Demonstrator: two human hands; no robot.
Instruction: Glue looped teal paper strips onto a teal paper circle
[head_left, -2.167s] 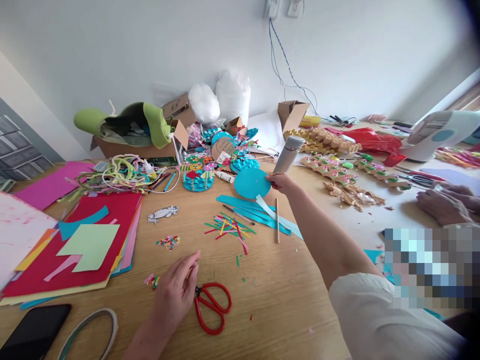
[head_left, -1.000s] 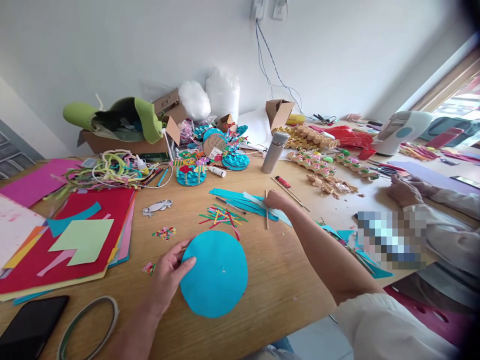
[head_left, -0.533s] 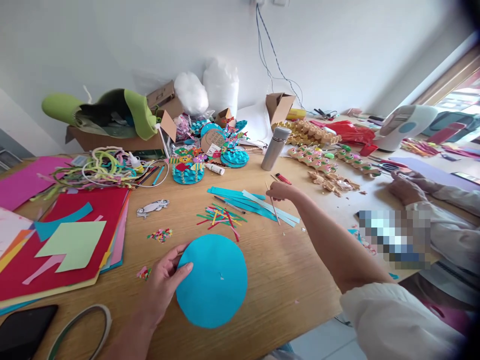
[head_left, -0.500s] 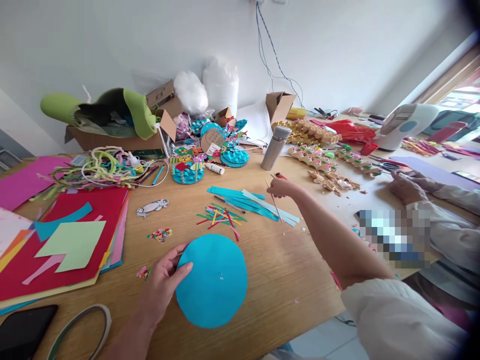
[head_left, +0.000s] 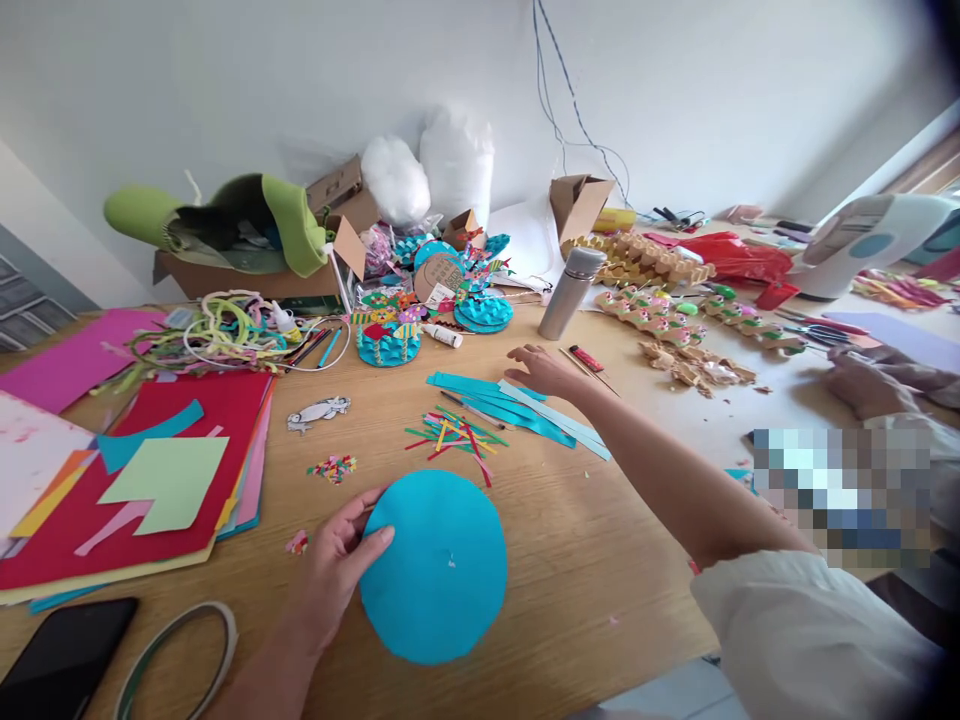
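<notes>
Your left hand is grasping a blue paper disc by its left edge, the thumb lying on top and the other fingers bending beneath. The disc is facing you at the near side of the wooden table, showing a small white mark near its middle; whether it is resting on the wood is not showing

Your right hand is extending over the far end of the blue paper strips, its fingers spreading loosely and holding nothing visible; you cannot tell whether it is touching them. A pale blue strip is lying across these, and thin multicoloured paper strips are lying in a loose pile between them and the disc

Beyond your right hand, a grey thermos flask is standing on the table, with thin wooden sticks lying nearby. Left of the multicoloured pile, a penguin cutout is lying near a heap of paper confetti. Further right, a co-worker's hands are staying well apart from yours
</notes>
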